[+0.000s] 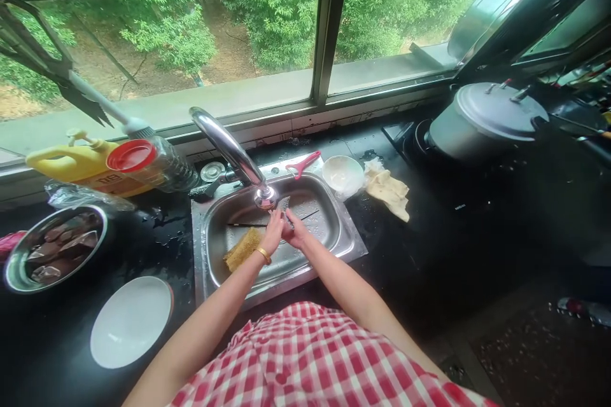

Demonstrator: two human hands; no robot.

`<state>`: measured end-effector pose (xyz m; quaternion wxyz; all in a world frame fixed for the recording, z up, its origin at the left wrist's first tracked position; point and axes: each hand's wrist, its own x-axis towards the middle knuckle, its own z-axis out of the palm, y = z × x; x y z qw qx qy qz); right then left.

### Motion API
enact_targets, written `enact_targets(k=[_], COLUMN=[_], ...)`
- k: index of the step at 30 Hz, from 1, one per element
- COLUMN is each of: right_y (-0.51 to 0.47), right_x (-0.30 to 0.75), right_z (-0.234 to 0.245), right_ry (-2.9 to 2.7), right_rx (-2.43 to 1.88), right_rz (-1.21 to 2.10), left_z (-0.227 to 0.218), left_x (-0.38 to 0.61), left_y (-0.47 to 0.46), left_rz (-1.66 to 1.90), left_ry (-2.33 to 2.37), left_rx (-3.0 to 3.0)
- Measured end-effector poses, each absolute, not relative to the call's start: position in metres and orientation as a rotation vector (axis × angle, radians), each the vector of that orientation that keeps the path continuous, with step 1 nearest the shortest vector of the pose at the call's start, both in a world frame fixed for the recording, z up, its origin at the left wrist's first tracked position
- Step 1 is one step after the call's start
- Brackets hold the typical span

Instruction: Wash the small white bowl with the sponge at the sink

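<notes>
Both of my hands are together over the steel sink (341, 222), just below the mouth of the chrome faucet (229, 147). My left hand (272, 233), with a gold bracelet at the wrist, has its fingers pressed against the right. My right hand (296, 233) is curled close beside it. A small clear, shiny piece (285, 203) shows at the fingertips; whether it is plastic or water I cannot tell. In the basin, a yellow-brown sponge (242, 249) lies left of my hands. Thin dark sticks (238, 225) rest on the wet bottom behind them.
Behind the sink lie a red peeler (304, 166), a white bowl (342, 175) and a crumpled beige cloth (387, 191). A pressure cooker (477, 133) stands right. Leftward are a metal bowl of dark chunks (60, 248), a white dish (131, 323), a yellow jug (81, 162) and a red-lidded jar (167, 165).
</notes>
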<state>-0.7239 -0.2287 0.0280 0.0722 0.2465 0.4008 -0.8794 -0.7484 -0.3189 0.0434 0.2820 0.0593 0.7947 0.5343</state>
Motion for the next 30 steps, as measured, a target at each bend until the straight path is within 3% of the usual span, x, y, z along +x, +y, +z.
enact_targets(k=[5, 12, 18, 21, 26, 30], right_y=[-0.234, -0.221, -0.216, -0.227, -0.235, -0.237], right_x=[-0.71, -0.705, -0.716, -0.715, -0.726, -0.735], right_z=[0.028, 0.041, 0.037, 0.033, 0.037, 0.038], right_ry=[0.698, 0.342, 0.153, 0.293, 1.073, 1.991], right_rx=[0.602, 0.652, 0.746, 0.729, 0.732, 0.717], right_rz=[-2.654, -2.724, -2.831, -2.729, -2.89, -2.339], left_z=[0.056, 0.04, 0.032, 0.041, 0.046, 0.045], left_x=[-0.755, -0.81, -0.759, -0.772, -0.803, -0.787], left_y=[-0.308, -0.314, -0.314, -0.301, -0.295, -0.302], left_rz=[1.058, 1.129, 0.781, 0.825, 1.486, 1.87], left_ry=[2.379, 2.355, 2.596, 2.5, 2.184, 1.628], left_rx=[0.808, 0.688, 1.12, 1.102, 0.351, -0.23])
